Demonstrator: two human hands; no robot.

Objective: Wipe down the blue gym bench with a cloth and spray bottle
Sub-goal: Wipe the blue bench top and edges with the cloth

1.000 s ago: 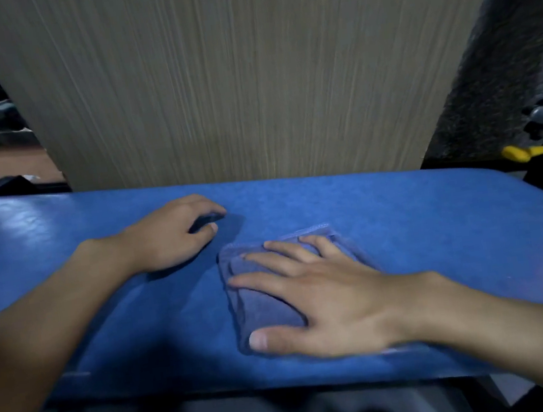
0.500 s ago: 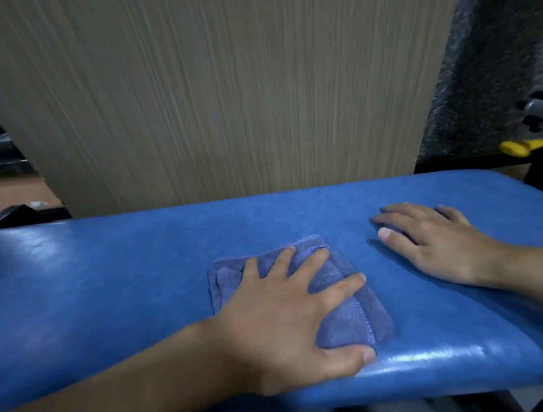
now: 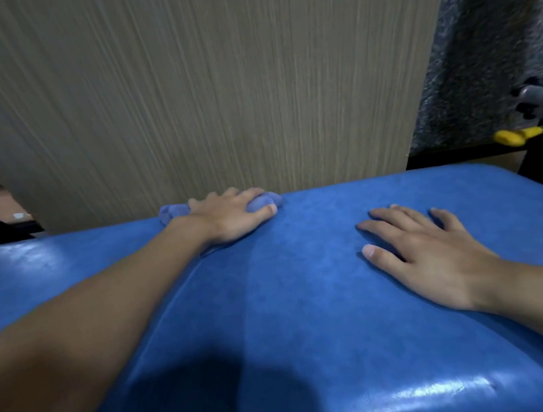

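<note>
**Cloth at the far edge of the bench**

My left hand (image 3: 230,216) reaches across the blue bench (image 3: 293,306) to its far edge. Its fingers curl over the bunched cloth (image 3: 174,213), close against the wood panel (image 3: 196,94). My right hand (image 3: 431,254) lies flat on the padding nearer me, fingers straight and spread, holding nothing.

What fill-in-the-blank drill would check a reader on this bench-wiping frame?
1. The left hand grips a bunched ____ at the far edge.
2. The right hand lies flat on the blue ____, holding nothing.
3. The small part at the right edge of the view is coloured ____.

Missing words: cloth; bench; yellow.
</note>
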